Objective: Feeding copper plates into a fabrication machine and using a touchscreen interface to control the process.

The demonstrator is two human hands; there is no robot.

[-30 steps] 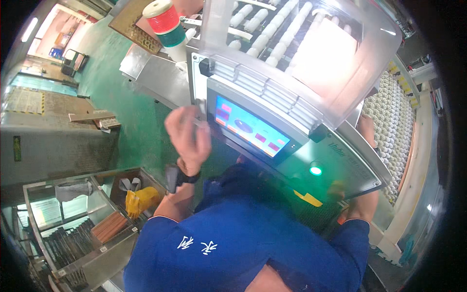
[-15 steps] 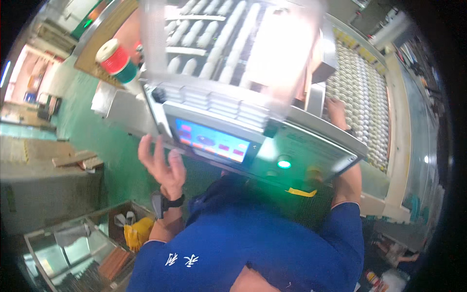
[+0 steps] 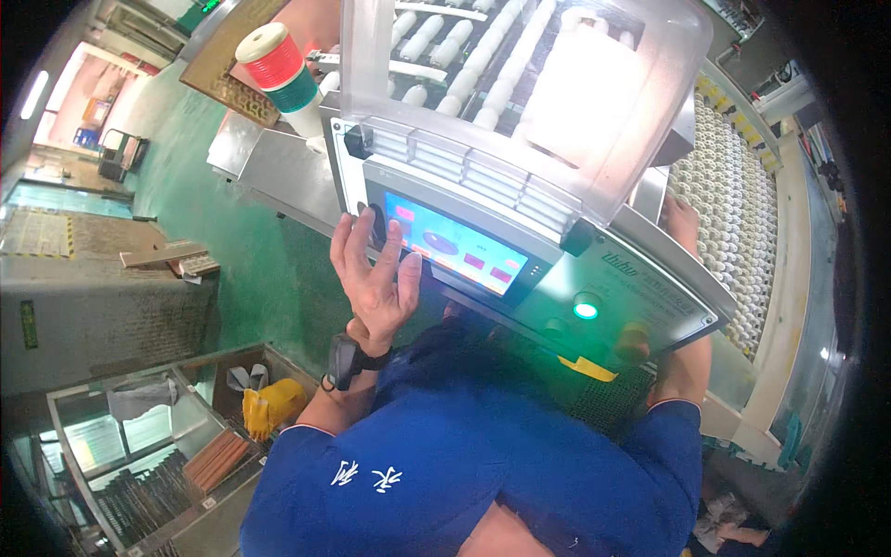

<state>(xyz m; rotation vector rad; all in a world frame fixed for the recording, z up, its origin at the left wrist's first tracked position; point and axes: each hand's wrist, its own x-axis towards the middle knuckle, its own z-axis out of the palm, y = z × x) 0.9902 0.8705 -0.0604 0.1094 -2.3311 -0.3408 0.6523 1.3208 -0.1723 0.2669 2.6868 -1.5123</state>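
Observation:
In front of me is a tilted control panel (image 3: 640, 283) with a lit touchscreen (image 3: 459, 243) and a glowing green button (image 3: 586, 304). My left hand (image 3: 379, 288) is open, fingers spread, at the screen's left edge; whether a fingertip touches it, I cannot tell. Past the panel's right end, my right hand (image 3: 682, 223) rests beside a metal block and the roller conveyor (image 3: 724, 204). Its fingers are mostly hidden. A clear plastic cover (image 3: 371, 74) rises behind the panel, with white rollers (image 3: 483, 74) visible through it.
A red and green signal light (image 3: 283, 72) stands left of the cover. A yellow tag (image 3: 587, 369) sticks out under the panel. At lower left, a frame rack (image 3: 200, 395) holds yellow gloves (image 3: 276, 407) and reddish-brown strips (image 3: 216, 461). Wooden boards (image 3: 167, 255) lie further back.
My left hand has come up from below the panel's left corner to the edge of the screen. My right hand stays by the conveyor. The whole view has shifted, moving the panel rightward.

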